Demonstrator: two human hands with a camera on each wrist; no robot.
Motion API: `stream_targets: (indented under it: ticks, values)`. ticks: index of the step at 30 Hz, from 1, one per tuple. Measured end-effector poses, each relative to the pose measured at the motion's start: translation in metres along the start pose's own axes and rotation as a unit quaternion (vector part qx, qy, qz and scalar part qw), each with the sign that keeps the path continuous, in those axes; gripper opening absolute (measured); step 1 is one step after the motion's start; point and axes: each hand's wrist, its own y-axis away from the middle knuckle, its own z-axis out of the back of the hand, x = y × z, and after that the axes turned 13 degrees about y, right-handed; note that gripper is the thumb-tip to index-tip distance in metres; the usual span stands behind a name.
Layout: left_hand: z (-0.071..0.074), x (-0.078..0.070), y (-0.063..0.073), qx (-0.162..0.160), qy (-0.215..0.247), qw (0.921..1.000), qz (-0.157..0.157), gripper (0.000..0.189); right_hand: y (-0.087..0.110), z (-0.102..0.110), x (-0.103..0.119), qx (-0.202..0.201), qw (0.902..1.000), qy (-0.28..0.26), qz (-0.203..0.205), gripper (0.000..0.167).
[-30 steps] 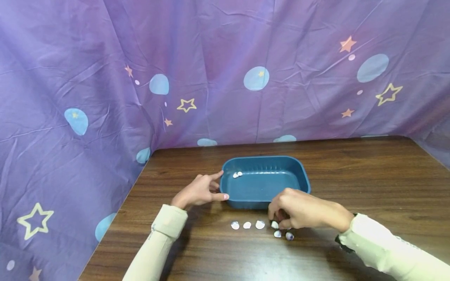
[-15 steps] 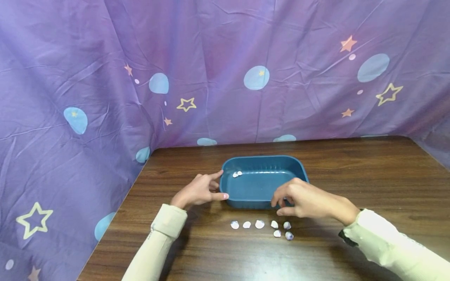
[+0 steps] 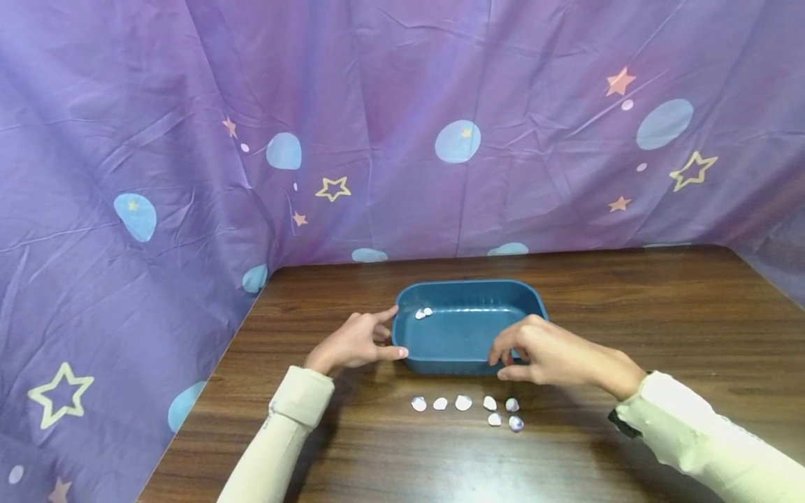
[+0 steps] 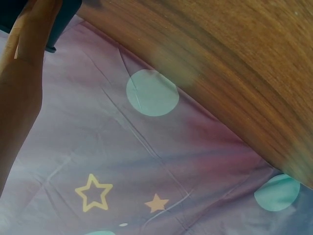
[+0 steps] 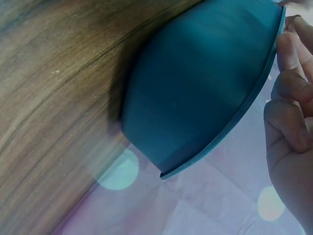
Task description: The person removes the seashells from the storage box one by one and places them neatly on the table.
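Note:
A blue plastic tray [image 3: 465, 335] sits on the table in the head view. Along its left end lies my left hand [image 3: 355, 341], index finger at the rim and thumb extended against the front corner. Over the tray's front right rim hovers my right hand [image 3: 553, 353], fingers loosely bent with nothing visible between them. In the right wrist view its fingers [image 5: 288, 51] are right at the rim. Small whitish seashells with purple tints lie in front of the tray: three in a row [image 3: 463, 402], then a cluster [image 3: 512, 404] on the right. Two more shells [image 3: 420, 314] are inside, at the left.
The dark wood-grain table [image 3: 660, 335] extends around the tray on both sides. Behind it and on the left hangs a purple cloth [image 3: 377, 126] with stars and blue spots. Light sleeves [image 3: 698, 433] cover both forearms.
My right hand has risen from the shell cluster and moved back to the tray's front rim, uncovering a shell at the cluster's upper right. The left hand keeps its place.

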Motion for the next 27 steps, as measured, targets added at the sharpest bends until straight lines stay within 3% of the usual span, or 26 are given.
stream_targets:
  ticks: [14,27]
  values:
    - [0.000,0.001,0.000,0.002,0.014,0.9999,0.004,0.091,-0.007,0.009,-0.002,0.027,0.9996,0.011,-0.004,0.007]
    - [0.000,0.001,0.000,0.001,0.016,0.9999,0.002,0.090,-0.028,0.019,-0.009,0.073,0.9969,0.028,-0.009,0.009]
